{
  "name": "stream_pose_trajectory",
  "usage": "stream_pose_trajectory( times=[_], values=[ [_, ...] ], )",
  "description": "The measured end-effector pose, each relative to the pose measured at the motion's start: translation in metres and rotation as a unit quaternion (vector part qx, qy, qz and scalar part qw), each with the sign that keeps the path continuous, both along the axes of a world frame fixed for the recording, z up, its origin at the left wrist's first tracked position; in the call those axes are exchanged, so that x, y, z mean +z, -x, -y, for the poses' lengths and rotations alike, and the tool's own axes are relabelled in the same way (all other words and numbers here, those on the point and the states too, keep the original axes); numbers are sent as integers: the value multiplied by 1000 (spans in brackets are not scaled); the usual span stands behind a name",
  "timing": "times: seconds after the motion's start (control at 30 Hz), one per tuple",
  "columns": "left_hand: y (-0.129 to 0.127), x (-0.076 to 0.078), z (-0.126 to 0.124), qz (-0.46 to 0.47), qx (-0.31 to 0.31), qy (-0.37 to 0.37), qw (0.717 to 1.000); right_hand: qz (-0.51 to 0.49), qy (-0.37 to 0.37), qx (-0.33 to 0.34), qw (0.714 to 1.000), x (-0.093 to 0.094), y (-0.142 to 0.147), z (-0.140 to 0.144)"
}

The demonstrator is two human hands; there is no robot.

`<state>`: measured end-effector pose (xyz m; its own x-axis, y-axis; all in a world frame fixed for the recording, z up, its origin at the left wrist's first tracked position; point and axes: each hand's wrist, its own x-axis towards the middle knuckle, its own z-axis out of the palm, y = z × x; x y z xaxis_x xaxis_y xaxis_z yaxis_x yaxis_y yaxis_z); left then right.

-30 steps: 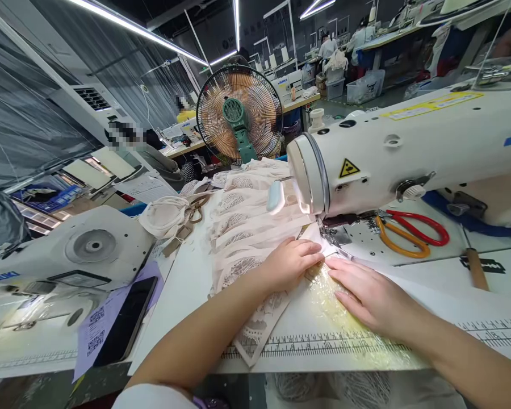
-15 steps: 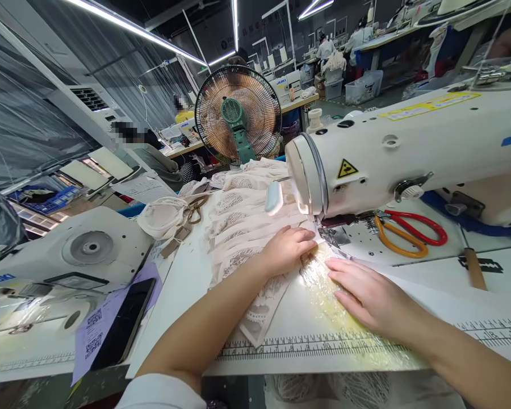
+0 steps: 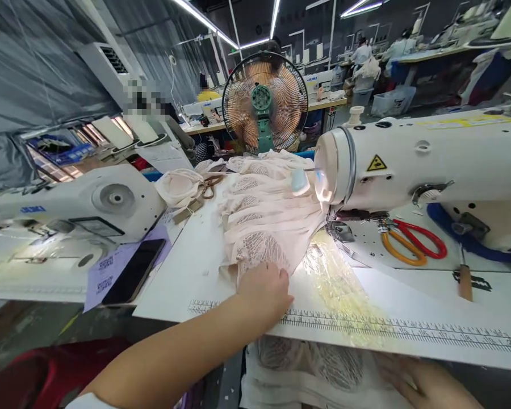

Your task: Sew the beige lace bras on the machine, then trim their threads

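Lace fabric [image 3: 264, 250] at both hands [image 3: 264, 291], on and below the table [image 3: 181, 272]

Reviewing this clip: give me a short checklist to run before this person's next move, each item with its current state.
1. Left hand on the lace fabric on the table: ok.
2. Right hand gripping the lace pieces below the table edge: cannot tell; it is blurred.
3. Both hands away from the sewing machine: ok.
4. Lace fabric free of the machine's foot: cannot tell; its edge reaches close.
5. Scissors clear of the hands: ok.
6. Razor blade put away: not ok; it lies bare by the wooden-handled tool.
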<state>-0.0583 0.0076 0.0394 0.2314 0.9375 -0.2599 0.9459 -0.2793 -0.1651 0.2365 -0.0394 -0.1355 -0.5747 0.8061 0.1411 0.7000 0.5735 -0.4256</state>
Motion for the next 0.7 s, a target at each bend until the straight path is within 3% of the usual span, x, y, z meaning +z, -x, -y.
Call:
stream_pose_trajectory(
  times=[0.07, 0.17, 0.27, 0.4, 0.53, 0.63, 0.7],
  values=[
    [6, -6, 5, 11, 34, -9, 999, 14, 8, -54, 998, -20, -6, -1],
    [21, -18, -9, 29, 60, -52, 996, 4, 17, -47, 999, -38, 0, 2],
    [40, -29, -31, 44, 71, -86, 993, 19, -1, -18, 1000, -43, 8, 3],
    [60, -37, -42, 71, 60, -94, 991, 46, -53, -37, 997, -44, 4, 4],
    [61, -39, -15, 103, 43, -104, 988, 66, -60, -83, 993, -45, -7, 9],
    [51, -35, 28, 174, 4, -143, 974, 77, -9, -103, 992, -36, -8, 14],
    [42, -35, 63, 265, -40, -157, 951, 72, 6, -91, 993, -20, -4, 17]
  ],
)
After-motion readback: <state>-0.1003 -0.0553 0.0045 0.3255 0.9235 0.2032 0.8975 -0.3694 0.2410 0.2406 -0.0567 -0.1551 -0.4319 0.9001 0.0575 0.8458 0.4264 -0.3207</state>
